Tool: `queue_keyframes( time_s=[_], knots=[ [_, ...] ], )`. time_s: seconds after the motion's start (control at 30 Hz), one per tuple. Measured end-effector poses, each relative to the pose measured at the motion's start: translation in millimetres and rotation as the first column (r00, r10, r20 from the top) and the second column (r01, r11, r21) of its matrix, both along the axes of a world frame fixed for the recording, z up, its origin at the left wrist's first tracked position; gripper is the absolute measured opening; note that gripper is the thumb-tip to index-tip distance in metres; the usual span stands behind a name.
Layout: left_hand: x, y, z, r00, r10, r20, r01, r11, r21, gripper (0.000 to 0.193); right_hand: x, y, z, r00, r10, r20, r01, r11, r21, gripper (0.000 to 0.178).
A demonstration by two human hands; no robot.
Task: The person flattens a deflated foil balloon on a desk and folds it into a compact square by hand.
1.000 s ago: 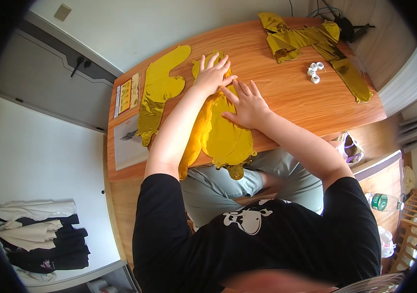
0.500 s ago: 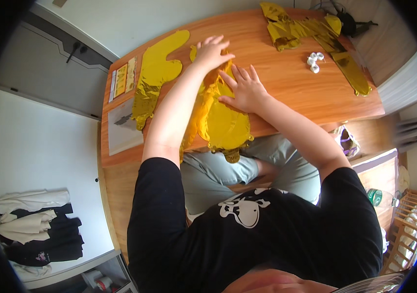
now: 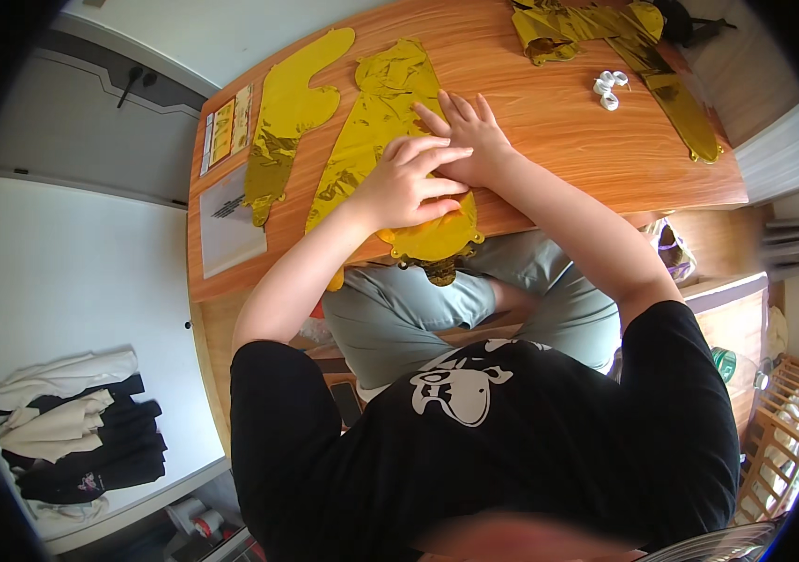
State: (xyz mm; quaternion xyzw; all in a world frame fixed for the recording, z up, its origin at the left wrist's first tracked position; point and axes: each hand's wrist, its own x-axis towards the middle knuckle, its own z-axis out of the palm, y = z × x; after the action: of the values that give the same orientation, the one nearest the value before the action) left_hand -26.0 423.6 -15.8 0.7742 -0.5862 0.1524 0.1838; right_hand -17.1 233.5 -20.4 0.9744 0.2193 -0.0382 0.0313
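Observation:
A flat, uninflated gold foil balloon [image 3: 376,117] lies spread on the wooden table in front of me, its rounded near end over the table's edge. My left hand [image 3: 410,183], palm down with fingers apart, is over the balloon's near half, its fingertips reaching my right hand. Beside it, my right hand [image 3: 474,145] lies flat on the balloon's right side, fingers stretched forward. Neither hand grips anything. To the left lies a second flat gold foil balloon [image 3: 292,94], creased and darker at its near end.
Another crumpled gold foil balloon [image 3: 596,28] stretches along the table's far right. Several small white rolls [image 3: 610,89] sit close to it. A printed card [image 3: 228,129] and a clear plastic sleeve [image 3: 231,225] lie at the left edge of the wooden table [image 3: 549,155].
My left hand has come back from the balloon's far end toward me, beside my right hand. The bunched middle of the balloon now lies opened out flatter to the left.

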Motion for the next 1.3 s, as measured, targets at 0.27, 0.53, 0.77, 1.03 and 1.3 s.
queue_keyframes(
  time_s=[0.27,0.53,0.77,1.03,1.3],
  knots=[
    [-14,0,3,0.998,0.043,-0.044,-0.039,0.994,0.100,0.033,2,3,-13,0.996,-0.066,0.061,0.065,0.998,0.026,0.096],
    [-29,69,9,0.923,0.318,-0.216,-0.319,0.947,0.032,0.031,3,3,-24,0.969,-0.109,0.220,0.059,0.973,0.222,0.083],
    [-50,91,-4,0.844,0.529,-0.091,-0.525,0.849,0.066,0.026,4,2,-31,0.955,-0.119,0.273,0.061,0.975,0.213,0.086],
    [-51,83,-7,0.792,0.555,-0.255,-0.565,0.824,0.042,0.019,5,0,-31,0.951,-0.115,0.287,0.057,0.978,0.202,0.087],
    [-45,86,5,0.741,0.176,-0.649,-0.420,0.875,-0.242,0.037,5,2,-30,0.956,-0.119,0.267,0.066,0.977,0.201,0.087]
  ],
)
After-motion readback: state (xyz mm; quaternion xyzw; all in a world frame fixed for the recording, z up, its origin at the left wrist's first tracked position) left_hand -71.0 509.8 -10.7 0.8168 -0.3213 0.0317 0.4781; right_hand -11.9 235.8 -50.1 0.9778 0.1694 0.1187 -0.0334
